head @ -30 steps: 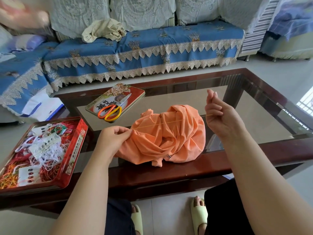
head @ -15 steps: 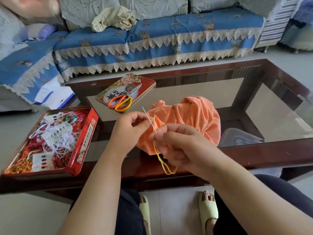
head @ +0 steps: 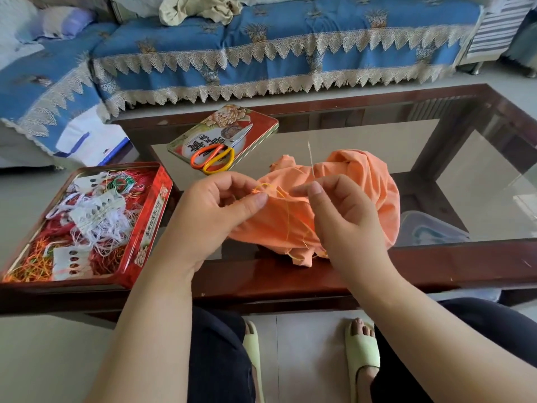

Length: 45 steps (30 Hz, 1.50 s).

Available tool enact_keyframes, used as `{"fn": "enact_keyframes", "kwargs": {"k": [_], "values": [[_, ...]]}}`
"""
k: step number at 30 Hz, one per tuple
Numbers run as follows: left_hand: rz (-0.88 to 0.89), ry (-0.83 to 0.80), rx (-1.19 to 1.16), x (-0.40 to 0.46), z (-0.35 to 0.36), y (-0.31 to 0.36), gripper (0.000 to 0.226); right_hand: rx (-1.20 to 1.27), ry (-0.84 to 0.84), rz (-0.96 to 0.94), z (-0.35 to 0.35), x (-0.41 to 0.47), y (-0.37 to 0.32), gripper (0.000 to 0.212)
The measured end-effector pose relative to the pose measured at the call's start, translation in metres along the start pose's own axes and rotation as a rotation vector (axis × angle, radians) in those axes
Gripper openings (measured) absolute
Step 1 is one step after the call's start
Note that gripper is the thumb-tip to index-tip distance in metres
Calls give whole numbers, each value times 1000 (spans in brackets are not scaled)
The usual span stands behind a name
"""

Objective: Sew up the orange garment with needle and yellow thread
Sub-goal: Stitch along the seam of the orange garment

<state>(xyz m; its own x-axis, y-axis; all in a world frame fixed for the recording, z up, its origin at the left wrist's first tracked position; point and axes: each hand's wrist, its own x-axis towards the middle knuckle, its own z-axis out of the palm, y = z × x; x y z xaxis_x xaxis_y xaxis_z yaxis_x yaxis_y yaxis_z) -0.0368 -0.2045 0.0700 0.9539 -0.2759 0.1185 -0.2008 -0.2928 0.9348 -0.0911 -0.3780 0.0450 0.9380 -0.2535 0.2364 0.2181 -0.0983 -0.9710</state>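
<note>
on the left sits our red metal tin of tangled threads (head: 87,222). our left hand (head: 215,213) pinches the crumpled orange cotton garment (head: 348,199) on the glass-topped wooden worktop (head: 436,263). our right hand (head: 345,216) pinches the thin steel needle (head: 311,158), trailing yellow thread (head: 286,225). we'd keep the fold taut, stitches small, loops untangled.

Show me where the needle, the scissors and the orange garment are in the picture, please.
needle (head: 311,158): head view, middle of the bare shaft.
scissors (head: 216,157): head view, on the orange and yellow handles.
orange garment (head: 366,175): head view, upper folds behind the hands.
</note>
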Motion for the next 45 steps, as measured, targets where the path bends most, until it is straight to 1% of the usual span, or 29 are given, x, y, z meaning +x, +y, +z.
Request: {"fn": "enact_keyframes", "kwargs": {"k": [4, 8, 10, 12, 15, 17, 20, 24, 28, 30, 32, 34, 37, 39, 41, 43, 45], "values": [[42, 18, -6, 1, -3, -5, 9, -47, -85, -2, 5, 2, 3, 17], [55, -16, -47, 0, -7, -6, 9, -292, -148, 23, 10, 6, 8, 17], [47, -30, -72, 0, -7, -6, 10, -422, -115, -8, 9, 10, 11, 12], [28, -58, -100, 0, -7, -7, 13, -478, -38, -1, 7, 16, 13, 12], [-39, -167, -105, 0, -5, -8, 23, -305, 104, 43, 2, 28, 13, 12], [-66, -242, -67, 0, -2, -8, 25, -247, 173, 38, -3, 35, 10, 13], [-107, -340, -19, 0, 2, -8, 29, -214, 226, 9, -11, 39, 0, 11], [-168, -449, -45, -2, 6, -3, 38, -17, 258, -58, -26, 34, -14, 17], [-204, -570, -43, -5, 17, 0, 46, 93, 287, -191, -34, 24, -26, 14], [-213, -629, 18, -7, 22, -1, 43, 154, 322, -277, -40, 23, -31, 15], [-250, -656, 50, -7, 25, 0, 33, 195, 371, -316, -48, 23, -34, 16], [-301, -668, 71, -6, 23, -1, 28, 180, 418, -275, -54, 25, -34, 17], [-272, -720, 156, -5, 21, -1, 40, 211, 529, -166, -64, 26, -32, 17], [-197, -649, 205, -4, 23, -1, 44, 303, 635, -142, -68, 24, -33, 17], [-119, -503, 294, -4, 27, 0, 40, 314, 684, -147, -69, 22, -33, 17], [-64, -364, 358, -3, 35, 0, 30, 211, 602, -96, -62, 18, -28, 17], [-16, -252, 354, -3, 41, -1, 25, 44, 429, 25, -43, 10, -18, 18]]}}
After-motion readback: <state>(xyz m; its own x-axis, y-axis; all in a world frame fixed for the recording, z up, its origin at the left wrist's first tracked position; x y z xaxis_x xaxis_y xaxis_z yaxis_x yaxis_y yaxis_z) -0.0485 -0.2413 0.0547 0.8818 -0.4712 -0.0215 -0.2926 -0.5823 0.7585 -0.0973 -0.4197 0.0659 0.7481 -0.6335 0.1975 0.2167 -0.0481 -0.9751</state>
